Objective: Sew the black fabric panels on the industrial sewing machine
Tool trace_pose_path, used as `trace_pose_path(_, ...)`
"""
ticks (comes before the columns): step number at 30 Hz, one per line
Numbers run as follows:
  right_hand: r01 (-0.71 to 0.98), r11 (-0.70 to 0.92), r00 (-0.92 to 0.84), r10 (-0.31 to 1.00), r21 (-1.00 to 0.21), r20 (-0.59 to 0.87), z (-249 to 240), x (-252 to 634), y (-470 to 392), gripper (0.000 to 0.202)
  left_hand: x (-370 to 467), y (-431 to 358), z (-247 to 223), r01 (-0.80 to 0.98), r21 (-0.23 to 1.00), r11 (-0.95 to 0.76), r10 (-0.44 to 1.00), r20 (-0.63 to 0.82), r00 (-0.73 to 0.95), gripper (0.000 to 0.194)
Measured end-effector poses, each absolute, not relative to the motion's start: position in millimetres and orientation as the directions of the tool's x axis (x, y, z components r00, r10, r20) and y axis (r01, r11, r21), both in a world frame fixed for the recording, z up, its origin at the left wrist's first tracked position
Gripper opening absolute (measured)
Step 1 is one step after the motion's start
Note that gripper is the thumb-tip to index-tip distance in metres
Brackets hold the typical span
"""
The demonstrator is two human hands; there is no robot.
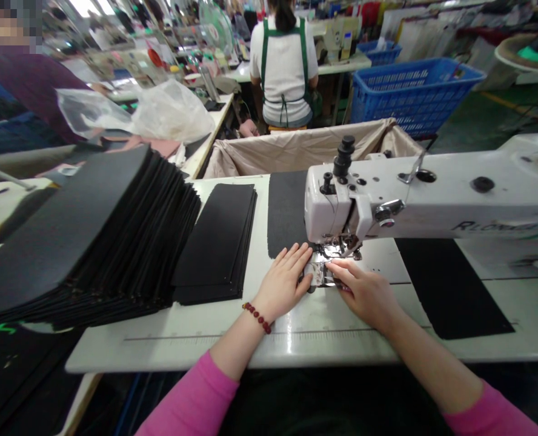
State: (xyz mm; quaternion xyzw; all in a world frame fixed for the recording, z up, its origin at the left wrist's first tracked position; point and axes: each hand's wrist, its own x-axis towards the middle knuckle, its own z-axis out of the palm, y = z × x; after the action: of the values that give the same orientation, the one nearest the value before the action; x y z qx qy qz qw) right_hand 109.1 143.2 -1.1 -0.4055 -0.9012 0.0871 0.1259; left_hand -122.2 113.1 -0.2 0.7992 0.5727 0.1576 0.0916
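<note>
My left hand lies flat with fingers stretched out, just left of the needle plate of a white sewing machine. Its fingertips reach the near edge of a black panel that lies partly behind the machine head. On the plate's right side, my right hand has its index finger extended near the presser foot. The other right fingers are bent beneath, and whatever they may hold is hidden. Another black panel lies under the machine arm, to the right of that hand.
To the left stand a tall stack of black panels and a lower stack on the white table. A cloth-lined bin adjoins the far edge. Beyond are a blue basket, plastic bags and a seated person.
</note>
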Motion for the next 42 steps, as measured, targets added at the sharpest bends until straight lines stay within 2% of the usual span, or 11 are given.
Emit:
trace_pose_path(10, 0.722, 0.635, -0.619, 0.770, -0.275, 0.153, 0.8, 107.9, 141.1, 0.051, -120.5, 111.5, -0.9, 0.884, 0.313, -0.348, 0.935, 0.184, 0.303, 0.052)
trace_pose_path(17, 0.732, 0.624, -0.607, 0.780, -0.274, 0.155, 4.5, 108.0, 139.0, 0.048, -121.2, 112.7, -9.0, 0.895, 0.301, -0.329, 0.935, 0.239, 0.264, 0.063)
trace_pose_path(21, 0.740, 0.622, -0.608, 0.781, -0.254, 0.143, 10.3, 106.6, 135.1, 0.045, -119.2, 110.7, 3.0, 0.902, 0.284, -0.325, 0.935, 0.238, 0.262, 0.059)
trace_pose_path(24, 0.752, 0.620, -0.609, 0.784, -0.226, 0.123, 13.2, 106.7, 133.2, 0.045, -111.0, 85.7, 15.8, 0.917, 0.274, -0.291, 0.945, 0.229, 0.232, 0.058)
trace_pose_path(28, 0.749, 0.626, -0.619, 0.778, -0.215, 0.107, 17.3, 108.7, 133.5, 0.043, -99.6, 15.5, 17.7, 0.902, 0.269, -0.338, 0.936, 0.198, 0.292, 0.072)
trace_pose_path(29, 0.749, 0.627, -0.621, 0.777, -0.214, 0.104, 19.1, 108.8, 133.1, 0.042, -100.2, -4.3, 15.9, 0.896, 0.262, -0.358, 0.929, 0.194, 0.314, 0.071)
trace_pose_path(31, 0.745, 0.631, -0.626, 0.773, -0.218, 0.101, 23.3, 107.9, 129.4, 0.043, -109.2, -40.4, 13.9, 0.888, 0.246, -0.388, 0.919, 0.173, 0.354, 0.054)
trace_pose_path(33, 0.716, 0.659, -0.658, 0.747, -0.231, 0.093, 26.8, 105.6, 119.6, 0.049, -128.3, -69.2, 19.0, 0.866, 0.261, -0.428, 0.904, 0.110, 0.414, 0.054)
trace_pose_path(36, 0.659, 0.713, -0.726, 0.686, -0.239, 0.043, 27.3, 103.4, 91.7, 0.060, -169.0, -97.0, 44.0, 0.794, 0.272, -0.544, 0.824, -0.010, 0.567, 0.054)
trace_pose_path(38, 0.665, 0.708, -0.728, 0.685, -0.237, 0.004, 25.0, 106.4, 66.9, 0.063, -197.4, -106.1, 67.3, 0.759, 0.239, -0.606, 0.777, -0.025, 0.629, 0.056)
trace_pose_path(42, 0.689, 0.653, -0.694, 0.720, -0.313, -0.026, 21.7, 123.4, 19.1, 0.059, -237.0, -100.8, 101.4, 0.807, 0.167, -0.567, 0.822, 0.054, 0.566, 0.056)
